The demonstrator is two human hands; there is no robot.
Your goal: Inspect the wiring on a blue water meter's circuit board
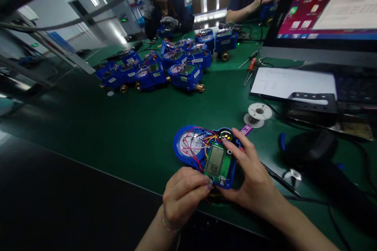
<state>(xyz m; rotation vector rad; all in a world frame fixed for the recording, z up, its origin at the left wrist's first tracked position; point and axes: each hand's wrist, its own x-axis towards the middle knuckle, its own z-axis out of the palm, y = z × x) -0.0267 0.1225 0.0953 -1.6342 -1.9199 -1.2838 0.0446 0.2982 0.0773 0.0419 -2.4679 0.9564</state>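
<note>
A blue water meter (188, 147) with its cover off lies on the green table (118, 125) in front of me. Its green circuit board with a grey display (216, 160) faces up, and red, yellow and blue wires loop over the white dial. My left hand (182, 196) pinches the near edge of the board with curled fingers. My right hand (253, 176) clasps the meter's right side, fingers spread over the board's top corner.
Several more blue meters (165, 66) stand clustered farther back. A white spool (259, 111), screwdrivers (250, 66), a sheet of paper (291, 82) and a monitor (324, 8) sit to the right, with a black device (312, 149) and cables. Two other people work at the far side.
</note>
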